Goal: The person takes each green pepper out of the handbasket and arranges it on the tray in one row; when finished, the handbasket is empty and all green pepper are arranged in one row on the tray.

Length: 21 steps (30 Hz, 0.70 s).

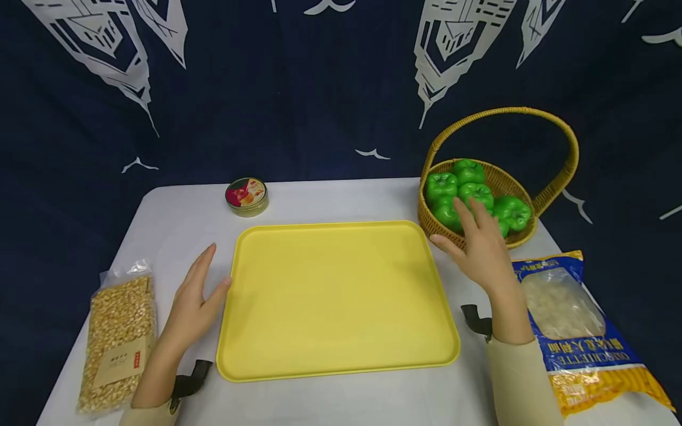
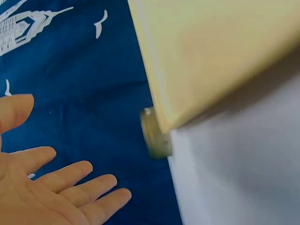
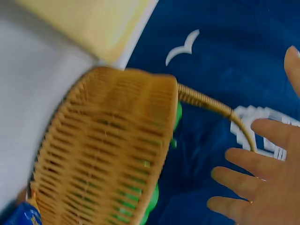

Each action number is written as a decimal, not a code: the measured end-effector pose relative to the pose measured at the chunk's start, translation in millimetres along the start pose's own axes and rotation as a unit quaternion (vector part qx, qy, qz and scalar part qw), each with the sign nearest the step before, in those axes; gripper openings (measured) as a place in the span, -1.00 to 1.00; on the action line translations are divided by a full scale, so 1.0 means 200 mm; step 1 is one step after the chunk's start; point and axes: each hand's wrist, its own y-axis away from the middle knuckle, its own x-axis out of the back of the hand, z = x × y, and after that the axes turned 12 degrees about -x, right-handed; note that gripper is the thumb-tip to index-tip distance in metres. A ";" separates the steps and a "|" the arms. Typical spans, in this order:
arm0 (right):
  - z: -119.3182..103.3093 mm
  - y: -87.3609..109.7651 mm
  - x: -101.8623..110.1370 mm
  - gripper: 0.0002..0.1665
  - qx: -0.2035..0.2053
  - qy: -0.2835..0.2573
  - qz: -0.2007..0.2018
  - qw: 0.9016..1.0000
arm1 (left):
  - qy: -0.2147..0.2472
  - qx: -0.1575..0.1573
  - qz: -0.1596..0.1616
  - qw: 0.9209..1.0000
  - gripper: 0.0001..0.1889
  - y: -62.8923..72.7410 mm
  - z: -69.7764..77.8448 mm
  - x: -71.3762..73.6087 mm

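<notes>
A yellow tray [image 1: 338, 302] lies flat on the white table between both hands. Just off its left edge is my left hand [image 1: 193, 307], fingers extended and holding nothing; the left wrist view shows its spread fingers [image 2: 70, 176] too. My right hand [image 1: 482, 248] hovers by the front of a wicker basket [image 1: 453, 236], fingers straight and nothing gripped. Green bell peppers [image 1: 469, 171], several of them, fill that basket, partly hidden behind the fingers. From the right wrist view, the basket's woven side [image 3: 103, 145] appears beside the spread right hand [image 3: 262, 173].
A round tin [image 1: 247, 197] stands behind the tray's left corner. At the far left lies a clear bag of corn kernels [image 1: 119, 313]. A blue and yellow pasta bag [image 1: 581, 331] lies to the right, beside the right forearm. Dark blue printed cloth [image 1: 293, 106] hangs behind the table.
</notes>
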 end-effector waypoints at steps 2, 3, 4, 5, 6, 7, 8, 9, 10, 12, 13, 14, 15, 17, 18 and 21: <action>0.02 -0.02 0.03 -0.05 -0.020 -0.028 0.026 0.999 | 0.020 0.012 0.004 1.000 -0.29 0.03 -0.02 0.00; 0.04 -0.03 0.05 -0.05 -0.033 -0.043 0.038 0.998 | 0.031 0.019 0.003 0.999 -0.29 0.04 -0.04 0.00; 0.06 -0.03 0.06 -0.06 -0.044 -0.060 0.051 0.996 | 0.040 0.024 0.000 0.999 -0.29 0.05 -0.05 -0.01; 0.07 -0.04 0.08 -0.07 -0.058 -0.073 0.062 0.994 | 0.048 0.030 -0.004 0.998 -0.29 0.06 -0.07 -0.01; 0.09 -0.05 0.09 -0.07 -0.072 -0.086 0.073 0.991 | 0.055 0.036 -0.008 0.998 -0.29 0.07 -0.09 -0.02; 0.11 -0.05 0.10 -0.08 -0.084 -0.097 0.085 0.988 | 0.062 0.041 -0.013 0.997 -0.29 0.07 -0.10 -0.03; 0.12 -0.05 0.10 -0.09 -0.096 -0.108 0.096 0.985 | 0.069 0.043 -0.016 0.997 -0.30 0.08 -0.12 -0.03; 0.14 -0.06 0.11 -0.10 -0.110 -0.118 0.105 0.981 | 0.074 0.045 -0.019 0.996 -0.30 0.08 -0.13 -0.04; 0.16 -0.06 0.11 -0.11 -0.126 -0.126 0.114 0.977 | 0.077 0.047 -0.022 0.996 -0.30 0.09 -0.15 -0.04; 0.19 -0.06 0.12 -0.13 -0.155 -0.138 0.126 0.970 | 0.080 0.052 -0.029 0.995 -0.31 0.10 -0.17 -0.05; 0.20 -0.06 0.12 -0.13 -0.169 -0.143 0.130 0.966 | 0.080 0.055 -0.031 0.995 -0.31 0.10 -0.18 -0.05; 0.21 -0.06 0.12 -0.14 -0.184 -0.149 0.130 0.963 | 0.080 0.060 -0.033 0.994 -0.31 0.11 -0.19 -0.06; 0.22 -0.07 0.11 -0.14 -0.197 -0.153 0.130 0.960 | 0.078 0.065 -0.036 0.994 -0.31 0.11 -0.20 -0.06; 0.24 -0.07 0.11 -0.13 -0.218 -0.157 0.124 0.955 | 0.075 0.079 -0.043 0.993 -0.30 0.12 -0.22 -0.07; 0.25 -0.07 0.11 -0.12 -0.229 -0.156 0.120 0.953 | 0.073 0.084 -0.046 0.993 -0.30 0.12 -0.23 -0.07; 0.28 -0.08 0.10 -0.11 -0.257 -0.153 0.106 0.948 | 0.071 0.094 -0.060 0.991 -0.30 0.12 -0.24 -0.09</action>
